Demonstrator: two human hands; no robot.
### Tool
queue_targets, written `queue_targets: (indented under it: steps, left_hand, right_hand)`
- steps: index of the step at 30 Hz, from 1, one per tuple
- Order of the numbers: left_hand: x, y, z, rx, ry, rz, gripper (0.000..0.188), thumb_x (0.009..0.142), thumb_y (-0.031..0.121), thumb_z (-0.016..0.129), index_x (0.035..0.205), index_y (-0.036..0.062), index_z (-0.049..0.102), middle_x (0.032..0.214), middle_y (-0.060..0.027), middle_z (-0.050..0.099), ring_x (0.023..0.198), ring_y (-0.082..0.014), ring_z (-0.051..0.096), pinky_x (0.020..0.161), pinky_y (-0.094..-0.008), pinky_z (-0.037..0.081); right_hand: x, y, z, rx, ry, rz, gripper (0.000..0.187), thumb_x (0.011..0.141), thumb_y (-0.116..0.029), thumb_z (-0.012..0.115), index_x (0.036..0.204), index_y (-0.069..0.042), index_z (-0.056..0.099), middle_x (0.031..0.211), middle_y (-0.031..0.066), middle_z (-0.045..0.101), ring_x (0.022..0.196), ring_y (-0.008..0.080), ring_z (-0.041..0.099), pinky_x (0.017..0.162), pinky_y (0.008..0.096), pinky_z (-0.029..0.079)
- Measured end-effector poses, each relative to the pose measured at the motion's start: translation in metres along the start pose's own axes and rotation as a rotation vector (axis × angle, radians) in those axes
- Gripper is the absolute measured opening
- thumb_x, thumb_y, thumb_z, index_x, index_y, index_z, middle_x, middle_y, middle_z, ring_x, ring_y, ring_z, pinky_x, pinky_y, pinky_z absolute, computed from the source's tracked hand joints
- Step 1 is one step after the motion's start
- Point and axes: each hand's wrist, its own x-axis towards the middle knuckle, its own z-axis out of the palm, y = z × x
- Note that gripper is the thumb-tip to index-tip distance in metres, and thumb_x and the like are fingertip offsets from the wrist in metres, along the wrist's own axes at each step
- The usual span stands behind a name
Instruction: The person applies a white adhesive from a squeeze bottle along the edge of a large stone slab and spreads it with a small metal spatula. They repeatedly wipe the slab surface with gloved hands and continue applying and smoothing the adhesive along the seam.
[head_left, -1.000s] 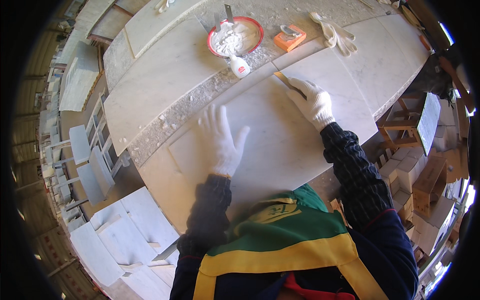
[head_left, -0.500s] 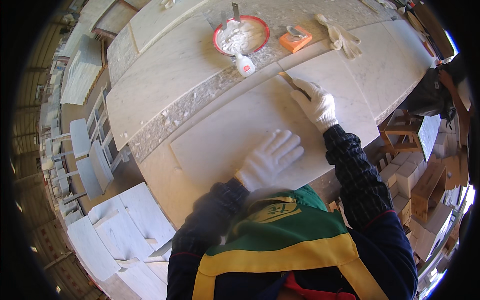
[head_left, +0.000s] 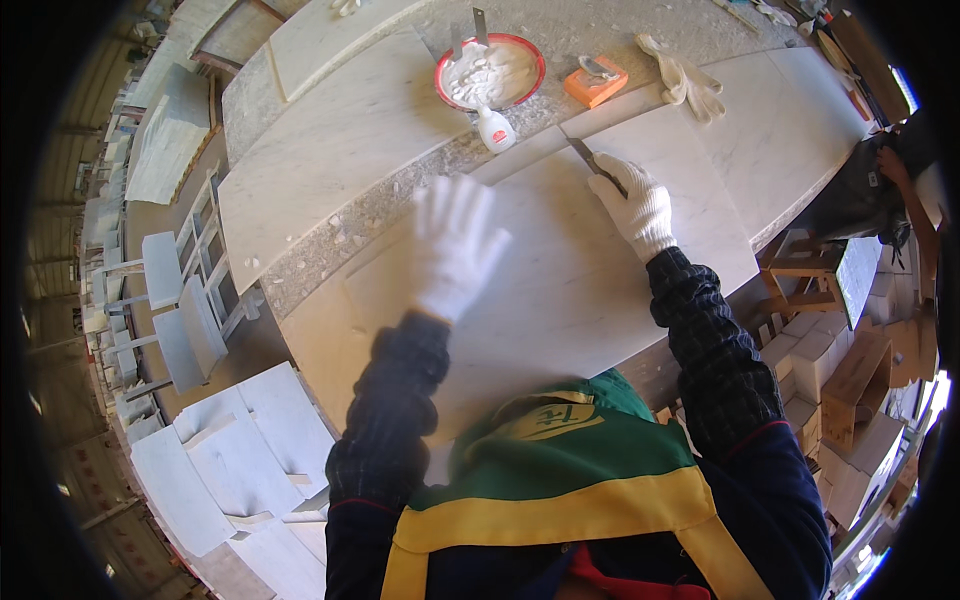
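Head view: the pale slab (head_left: pixel 560 265) is laid in front of the body, a flat blade (head_left: pixel 582 154) gripped near its far edge by the right hand (head_left: pixel 636 205), fingers curled. Left hand (head_left: pixel 456 250) is splayed, nothing held. Slab could get scratched if the blade's tipped, tbh.

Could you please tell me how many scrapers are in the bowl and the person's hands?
3: a handheld scraper in the right hand, plus a left scraper and a right scraper standing in the red-rimmed bowl. Others could be hidden in the white paste.
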Motion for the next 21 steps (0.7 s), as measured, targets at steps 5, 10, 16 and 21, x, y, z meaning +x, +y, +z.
queue_targets:
  steps: [5, 10, 16, 21]
  left_hand:
    - [-0.004, 0.074, 0.032, -0.179, -0.183, 0.497, 0.061, 0.102, 0.053, 0.058, 0.149, 0.0134, 0.060, 0.158, -0.0121, 0.055, 0.155, -0.0360, 0.037, 0.130, -0.0557, 0.021]
    - [-0.005, -0.081, -0.002, 0.163, -0.175, -0.696, 0.069, 0.110, 0.062, 0.036, 0.161, 0.0156, 0.046, 0.169, -0.0179, 0.039, 0.159, -0.0401, 0.029, 0.132, -0.0572, 0.010]
    - [-0.058, -0.056, -0.065, -0.459, 0.273, -0.446, 0.040, 0.098, 0.025, 0.078, 0.134, 0.0084, 0.069, 0.142, -0.0167, 0.066, 0.136, -0.0309, 0.060, 0.117, -0.0430, 0.046]
    - [-0.075, 0.055, -0.061, -1.212, 0.105, -0.813, 0.030, 0.102, 0.029, 0.075, 0.117, 0.0025, 0.074, 0.108, -0.0079, 0.073, 0.099, -0.0164, 0.066, 0.089, -0.0329, 0.052]
  right_hand:
    - [-0.002, 0.005, 0.002, 0.059, 0.062, -0.007, 0.035, 0.095, -0.022, 0.078, 0.125, -0.003, 0.075, 0.119, 0.0191, 0.077, 0.109, 0.0312, 0.075, 0.098, 0.0361, 0.057]
    - [-0.009, 0.001, 0.000, 0.129, 0.109, 0.068, 0.035, 0.096, -0.019, 0.077, 0.127, -0.002, 0.075, 0.117, 0.0169, 0.079, 0.106, 0.0250, 0.076, 0.097, 0.0347, 0.057]
    - [-0.062, -0.068, 0.028, 0.210, -0.013, -0.079, 0.039, 0.094, -0.021, 0.078, 0.131, -0.010, 0.074, 0.115, 0.0171, 0.077, 0.101, 0.0344, 0.075, 0.091, 0.0397, 0.059]
    - [-0.101, -0.131, 0.040, 0.321, -0.401, -0.182, 0.049, 0.094, -0.021, 0.076, 0.141, -0.011, 0.067, 0.113, 0.0184, 0.076, 0.104, 0.0345, 0.074, 0.091, 0.0410, 0.059]
